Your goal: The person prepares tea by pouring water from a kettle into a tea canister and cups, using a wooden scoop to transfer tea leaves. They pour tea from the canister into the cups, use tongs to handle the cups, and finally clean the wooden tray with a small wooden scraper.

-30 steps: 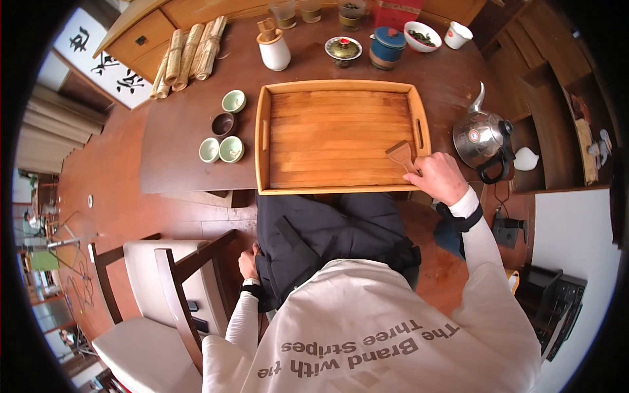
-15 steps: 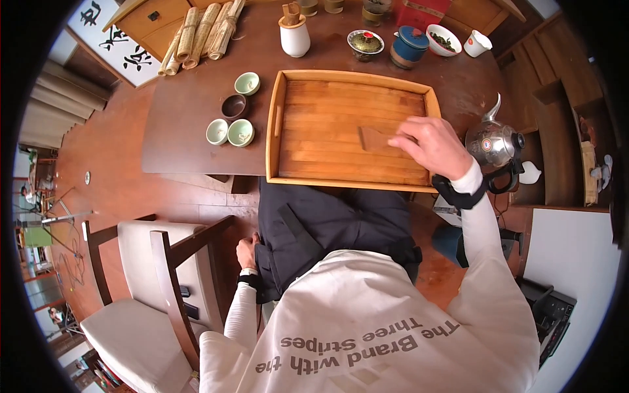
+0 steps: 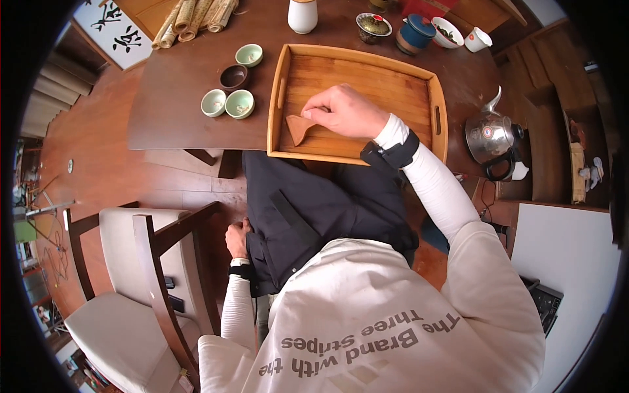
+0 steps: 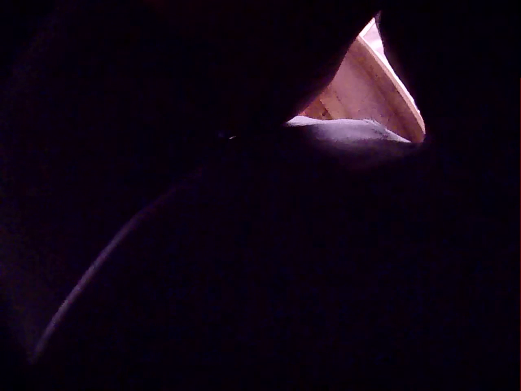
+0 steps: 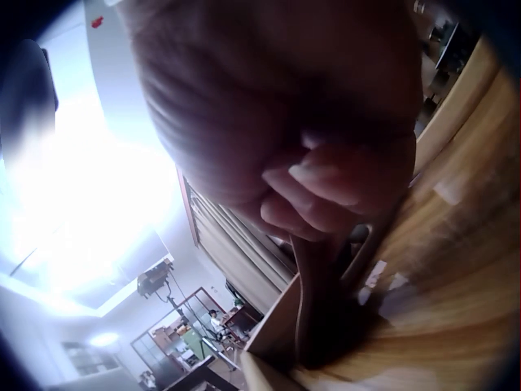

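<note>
My right hand (image 3: 346, 112) pinches a small flat brown tool with a flared, brush-like end (image 3: 299, 130). Its flared edge points down at the floor of the wooden tray (image 3: 390, 85), near the tray's left end. In the right wrist view, curled fingers (image 5: 313, 195) hold the tool's narrow end, and its dark lower part (image 5: 321, 314) reaches the tray boards. Low beside the dark cloth over the lap, my left hand (image 3: 237, 240) hangs loosely curled with nothing seen in it. The left wrist view is almost wholly dark.
Left of the tray stand pale green cups (image 3: 240, 103) and a dark cup (image 3: 234, 77). A steel kettle (image 3: 488, 136) is on the right. Behind are a white holder (image 3: 302, 16), a lidded bowl (image 3: 373, 27), a blue jar (image 3: 415, 34) and bamboo rolls (image 3: 196, 16).
My right hand has carried the brown tool leftward across the tray, from its right front corner to its left end. The left hand stays low at the side.
</note>
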Demonstrator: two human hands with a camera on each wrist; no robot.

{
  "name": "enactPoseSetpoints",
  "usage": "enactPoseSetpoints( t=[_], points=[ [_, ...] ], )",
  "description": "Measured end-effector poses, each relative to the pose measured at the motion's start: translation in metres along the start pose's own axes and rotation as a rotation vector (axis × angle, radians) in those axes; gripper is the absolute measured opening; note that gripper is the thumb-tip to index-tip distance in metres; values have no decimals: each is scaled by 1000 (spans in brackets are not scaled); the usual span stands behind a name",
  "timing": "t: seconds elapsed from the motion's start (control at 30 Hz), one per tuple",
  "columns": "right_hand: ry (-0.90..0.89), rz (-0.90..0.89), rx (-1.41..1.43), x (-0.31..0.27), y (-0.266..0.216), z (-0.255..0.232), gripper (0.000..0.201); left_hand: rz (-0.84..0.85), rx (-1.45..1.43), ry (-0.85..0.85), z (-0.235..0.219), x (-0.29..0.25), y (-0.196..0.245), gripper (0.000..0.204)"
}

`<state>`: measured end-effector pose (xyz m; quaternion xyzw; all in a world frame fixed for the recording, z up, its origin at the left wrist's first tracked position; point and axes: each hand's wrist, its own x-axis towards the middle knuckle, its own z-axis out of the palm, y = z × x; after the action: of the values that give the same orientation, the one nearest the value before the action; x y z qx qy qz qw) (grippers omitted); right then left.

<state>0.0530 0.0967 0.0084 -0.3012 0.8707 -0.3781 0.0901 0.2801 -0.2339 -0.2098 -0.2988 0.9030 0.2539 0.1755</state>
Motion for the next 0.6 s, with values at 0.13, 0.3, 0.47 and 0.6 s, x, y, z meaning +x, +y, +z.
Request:
enactPoseSetpoints(
  t=[0.13,0.3,0.47,0.6],
  points=[
    [39,118,30,-48,37,-29,25,11,-59,-8,-2,-3,1,51],
    [137,408,-154,-129,27,-88,25,-2,-45,3,-6,-5,9,52],
    [219,201,-137,-111,7,-84,25,22,-42,-7,-6,-4,10,52],
    [188,-2,-34,-31,0,-34,24,32,-64,-36,-6,-1,6,52]
  ],
)
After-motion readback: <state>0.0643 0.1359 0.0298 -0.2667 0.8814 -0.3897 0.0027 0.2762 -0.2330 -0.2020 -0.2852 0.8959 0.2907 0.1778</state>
